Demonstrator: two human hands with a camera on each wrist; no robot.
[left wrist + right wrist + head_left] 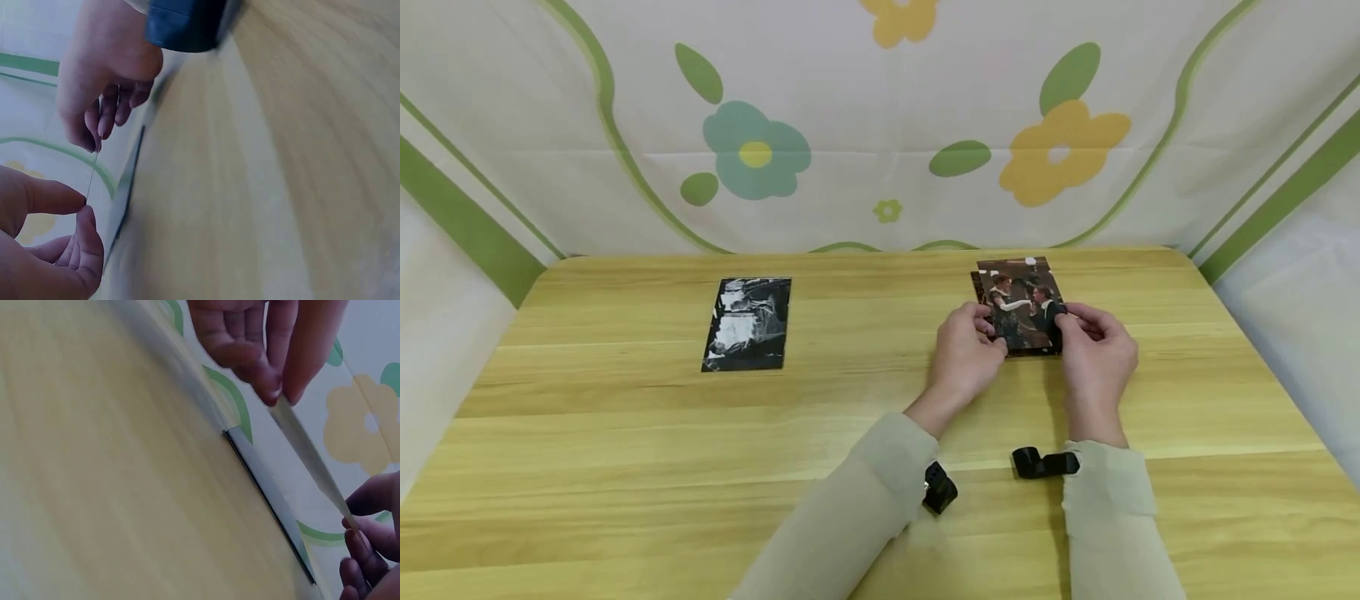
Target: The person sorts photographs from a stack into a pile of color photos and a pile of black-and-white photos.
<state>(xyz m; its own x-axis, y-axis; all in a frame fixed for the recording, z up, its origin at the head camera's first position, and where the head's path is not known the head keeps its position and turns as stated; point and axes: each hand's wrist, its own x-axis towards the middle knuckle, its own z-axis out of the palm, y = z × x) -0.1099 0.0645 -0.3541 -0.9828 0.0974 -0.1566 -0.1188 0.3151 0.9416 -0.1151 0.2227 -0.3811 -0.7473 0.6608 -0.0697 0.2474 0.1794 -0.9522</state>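
A colour picture card (1018, 312) showing people in dark and pale clothes is held at its lower part by both hands. My left hand (962, 354) pinches its left side between thumb and fingers, and my right hand (1097, 358) pinches its right side. In the right wrist view the card (309, 456) appears edge-on as a thin sheet stretched between the two hands. Below it, a dark flat stack (269, 500) lies on the table, with a gap between the two. From above, the card covers most of that stack.
On the left part of the wooden table (865, 333) lies a dark, glossy rectangular card (748, 325) with white glare on it. A flower-patterned cloth (850, 167) hangs behind the table's far edge. Black wrist devices (1041, 462) project from both sleeves.
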